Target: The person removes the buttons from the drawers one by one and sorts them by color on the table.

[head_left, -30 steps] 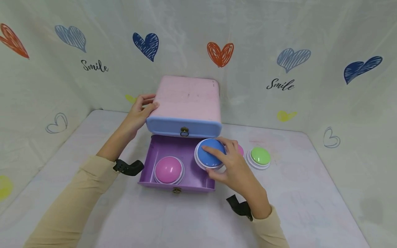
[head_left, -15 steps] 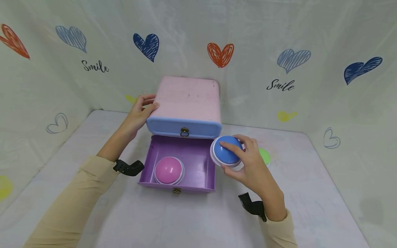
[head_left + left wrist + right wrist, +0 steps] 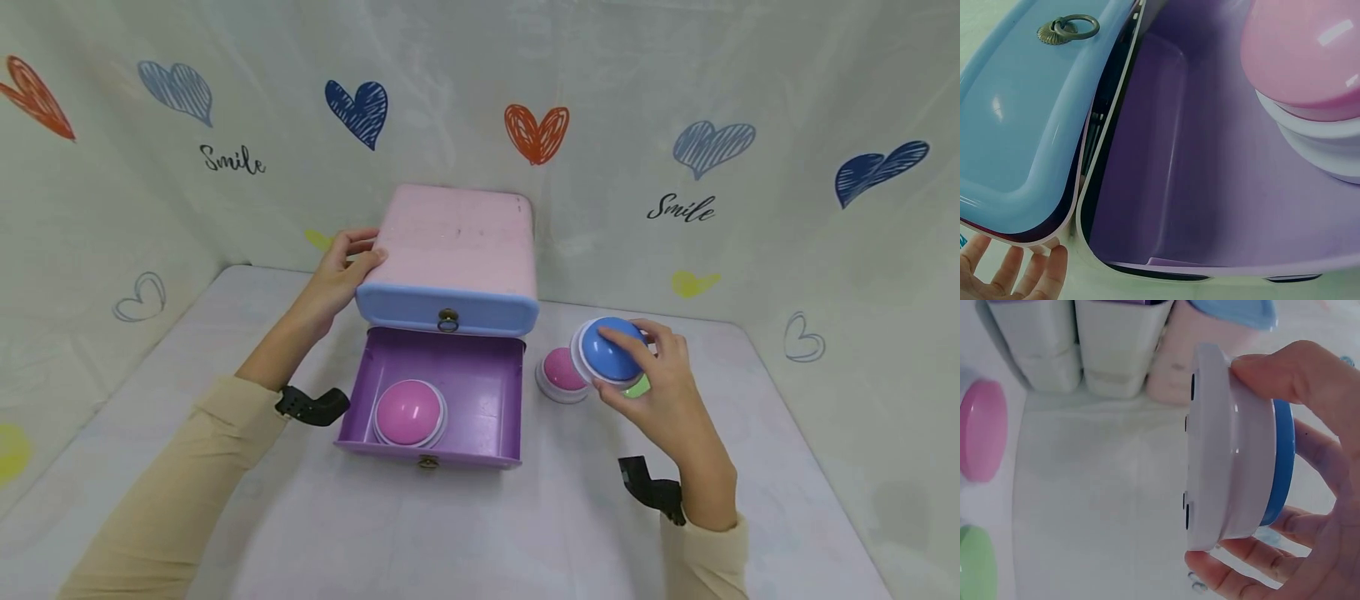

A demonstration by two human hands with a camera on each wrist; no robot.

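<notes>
My right hand [image 3: 660, 387] holds a push-button buzzer with a blue dome [image 3: 613, 350] and white base, thumb and fingers round its rim, above the table right of the cabinet. The right wrist view shows the white base [image 3: 1210, 450] edge-on between thumb and fingers. My left hand [image 3: 341, 275] rests against the left side of a small pink cabinet [image 3: 457, 242] with a blue upper drawer front; its fingertips [image 3: 1054, 269] touch the cabinet's side. The purple lower drawer [image 3: 480, 408] is pulled out, with a pink-domed buzzer [image 3: 408, 412] at its left.
Right of the drawer a second pink-domed buzzer [image 3: 562, 369] stands on the white table [image 3: 420, 533]. A green-domed buzzer [image 3: 639, 386] is mostly hidden behind the right hand and the blue one. Behind the cabinet hangs a white backdrop [image 3: 457, 50] printed with hearts.
My right hand has carried the blue buzzer from over the drawer's right side to the right, past the table's pink buzzer, which shows again. The left hand and drawer have stayed put.
</notes>
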